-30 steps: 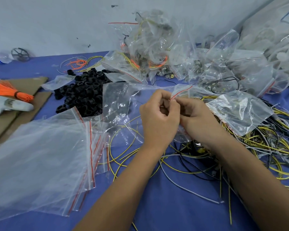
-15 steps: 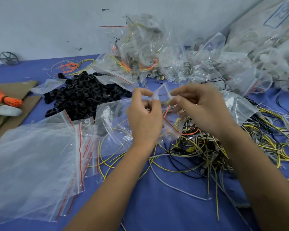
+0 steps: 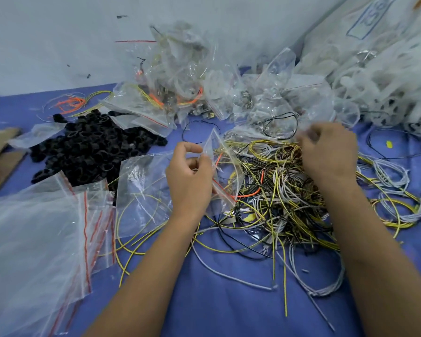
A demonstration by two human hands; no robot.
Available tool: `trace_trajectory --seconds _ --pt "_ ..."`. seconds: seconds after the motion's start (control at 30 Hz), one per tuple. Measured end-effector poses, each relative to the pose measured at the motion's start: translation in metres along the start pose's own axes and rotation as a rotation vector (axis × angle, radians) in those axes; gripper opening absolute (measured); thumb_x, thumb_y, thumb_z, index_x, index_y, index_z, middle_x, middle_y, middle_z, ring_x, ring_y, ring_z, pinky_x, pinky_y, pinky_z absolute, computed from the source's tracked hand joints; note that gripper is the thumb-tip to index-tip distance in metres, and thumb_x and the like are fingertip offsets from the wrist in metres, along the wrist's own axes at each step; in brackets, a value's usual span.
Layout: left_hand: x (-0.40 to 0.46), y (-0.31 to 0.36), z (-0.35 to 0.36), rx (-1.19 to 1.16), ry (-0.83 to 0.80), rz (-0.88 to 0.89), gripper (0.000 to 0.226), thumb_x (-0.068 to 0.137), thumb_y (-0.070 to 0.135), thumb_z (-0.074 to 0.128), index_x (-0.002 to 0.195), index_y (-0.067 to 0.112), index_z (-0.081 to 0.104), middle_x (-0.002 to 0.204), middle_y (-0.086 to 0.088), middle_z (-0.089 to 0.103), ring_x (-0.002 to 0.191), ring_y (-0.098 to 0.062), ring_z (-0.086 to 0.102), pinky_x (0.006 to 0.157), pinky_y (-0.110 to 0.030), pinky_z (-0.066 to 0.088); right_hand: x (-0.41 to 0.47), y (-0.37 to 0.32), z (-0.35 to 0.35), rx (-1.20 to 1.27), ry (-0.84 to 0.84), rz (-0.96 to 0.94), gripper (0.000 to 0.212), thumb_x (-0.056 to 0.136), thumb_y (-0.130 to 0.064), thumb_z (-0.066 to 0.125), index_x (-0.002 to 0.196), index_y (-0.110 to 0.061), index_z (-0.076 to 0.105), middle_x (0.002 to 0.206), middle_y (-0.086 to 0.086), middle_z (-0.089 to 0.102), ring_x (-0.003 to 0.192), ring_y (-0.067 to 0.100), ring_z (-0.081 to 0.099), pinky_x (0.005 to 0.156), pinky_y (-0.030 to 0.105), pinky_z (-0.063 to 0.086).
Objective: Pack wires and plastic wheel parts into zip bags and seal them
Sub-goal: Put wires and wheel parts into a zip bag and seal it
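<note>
While pinched by left hand [image 3: 190, 181] fingers, clear red-striped zip bag [image 3: 220, 171], crumpled; right hand [image 3: 326, 154] fingers blurred, state unclear.

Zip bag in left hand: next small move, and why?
Probably the right hand, now down on the wire pile, picks up a few wires and feeds them into the zip bag. The left hand pinches that bag above the pile, and it looks nearly empty.

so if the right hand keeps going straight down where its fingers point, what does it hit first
Most likely the tangled wire pile directly beneath the right hand; its blurred fingers already look down among the top loops, though depth is unclear.
</note>
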State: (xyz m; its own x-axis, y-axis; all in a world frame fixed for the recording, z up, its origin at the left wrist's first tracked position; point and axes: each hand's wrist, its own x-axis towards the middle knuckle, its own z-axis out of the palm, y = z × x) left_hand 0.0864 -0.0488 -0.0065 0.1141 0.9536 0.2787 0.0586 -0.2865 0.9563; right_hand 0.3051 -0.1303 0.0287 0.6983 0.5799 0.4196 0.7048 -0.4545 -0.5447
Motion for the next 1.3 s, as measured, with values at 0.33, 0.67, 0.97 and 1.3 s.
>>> trace_trajectory --seconds 0.33,0.67,0.97,1.3 --pt "-0.003 -0.001 -0.002 -0.001 -0.026 0.006 0.01 0.099 0.01 0.056 0.096 0.02 0.055 0.064 -0.02 0.062 0.048 -0.036 0.051 0.039 -0.039 0.041 -0.014 -0.043 -0.015 1.83 -0.257 0.514 0.027 0.107 -0.026 0.045 0.12 -0.006 0.058 0.111 0.017 0.075 0.103 0.038 0.072 0.074 0.056 0.061" --pt "-0.002 -0.002 -0.001 -0.04 0.007 -0.01 0.016 0.096 0.012 0.056 0.088 0.025 0.057 0.063 -0.015 0.062 0.047 -0.022 0.046 0.043 -0.036 0.039 -0.05 -0.076 0.015 1.374 -0.539 0.475 0.025 0.105 -0.03 0.052 0.095 -0.012 0.065 0.101 0.017 0.076 0.083 0.027 0.074 0.071 0.05 0.063" --pt "-0.006 0.005 0.0 0.021 0.116 0.22 0.006 0.098 0.015 0.057 0.095 0.02 0.055 0.059 0.0 0.058 0.052 -0.019 0.052 0.054 -0.035 0.043 -0.055 -0.071 0.019 0.4 -0.57 -0.48 0.025 0.093 -0.011 0.066 0.07 -0.02 0.064 0.06 -0.003 0.06 0.056 0.008 0.056 0.057 0.031 0.043" --pt "-0.015 0.025 0.001 0.1 0.147 0.573 0.004 0.099 0.014 0.056 0.099 0.017 0.057 0.062 0.011 0.051 0.057 -0.007 0.053 0.056 -0.031 0.045 -0.054 -0.103 0.02 1.546 -1.24 0.428 0.048 0.109 -0.025 0.035 0.092 -0.001 0.073 0.084 0.015 0.074 0.073 0.026 0.073 0.062 0.033 0.06"
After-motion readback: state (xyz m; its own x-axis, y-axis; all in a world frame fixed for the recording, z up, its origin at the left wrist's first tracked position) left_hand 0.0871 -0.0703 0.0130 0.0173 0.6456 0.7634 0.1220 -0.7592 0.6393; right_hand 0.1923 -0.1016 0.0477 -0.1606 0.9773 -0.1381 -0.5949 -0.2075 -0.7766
